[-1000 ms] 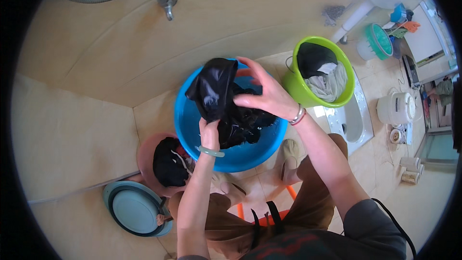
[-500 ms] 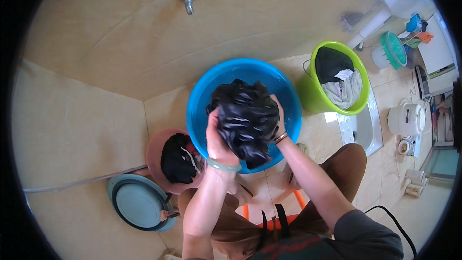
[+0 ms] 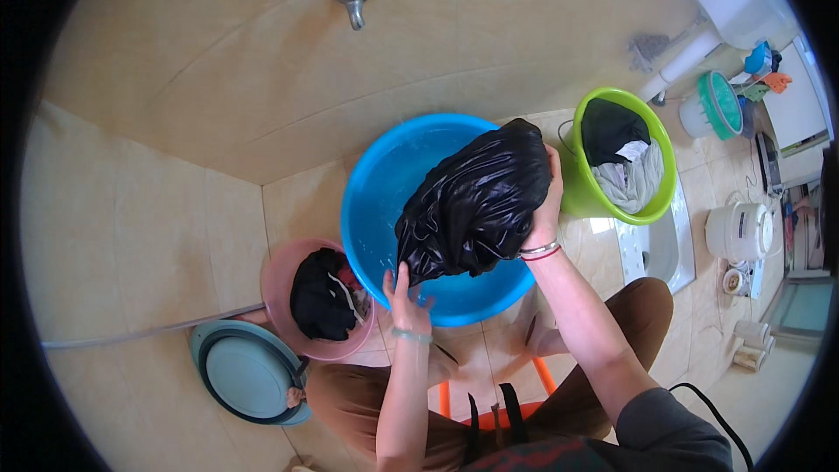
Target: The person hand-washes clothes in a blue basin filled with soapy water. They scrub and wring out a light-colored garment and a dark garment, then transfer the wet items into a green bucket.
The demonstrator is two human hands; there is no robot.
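A shiny, wet black garment (image 3: 481,201) is bunched up above the blue basin (image 3: 367,166), stretching from its middle to its right rim. My right hand (image 3: 547,201) grips the bundle's right side, with the fingers partly hidden behind the cloth. At the lower left end of the garment is my left hand (image 3: 407,304), open, fingers apart, a fingertip against the cloth's edge. A little water shows in the basin. Which kind of garment it is cannot be told.
Right of the basin stands a lime green bucket (image 3: 581,188) holding dark and pale grey clothes. A pink basin (image 3: 278,297) with dark clothes is at the left, beside a grey-blue basin (image 3: 249,371). A tap (image 3: 353,0) juts from the wall. A white squat toilet pan (image 3: 673,240) lies beyond the bucket.
The garment has moved right and spread out from a tight bunch. My right hand went up and right with it; my left hand shifted down and its fingers came apart.
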